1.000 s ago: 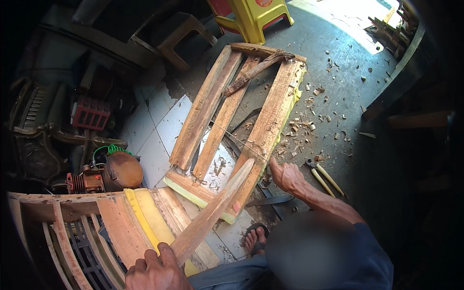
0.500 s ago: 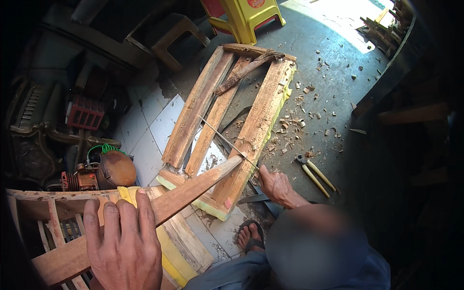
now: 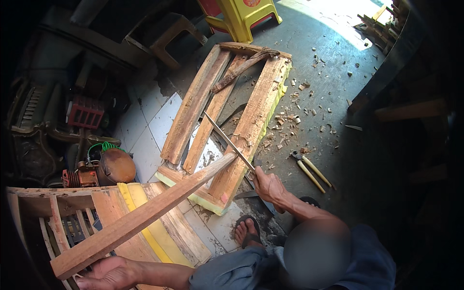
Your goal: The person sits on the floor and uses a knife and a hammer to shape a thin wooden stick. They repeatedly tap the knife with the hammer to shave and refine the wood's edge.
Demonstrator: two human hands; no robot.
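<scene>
A long wooden batten [image 3: 140, 212] slopes across the lower left, its far tip on the right rail of a slatted wooden frame [image 3: 256, 111] edged with yellow material. My left hand [image 3: 108, 273] is palm up beneath the batten's near end, fingers curled; what they hold is hidden. My right hand [image 3: 268, 186] is closed on the lower end of a long, thin metal tool [image 3: 224, 135], which lies slantwise over the frame, just beyond the batten's tip. A curved wooden piece [image 3: 111, 217] with yellow foam strips is under the batten.
An air compressor [image 3: 116, 165] with green hose stands at left, below a red slotted object [image 3: 87, 111]. A yellow stool [image 3: 237, 24] and brown stool [image 3: 176, 41] are at the back. Pincers [image 3: 314, 171] lie among shavings [image 3: 295, 121]; scrap wood [image 3: 384, 24] is piled back right.
The batten's near end has moved left and down. My left hand has shifted from on top of it to beneath its end. My right hand's tool now shows its blade broader. The view has shifted slightly.
</scene>
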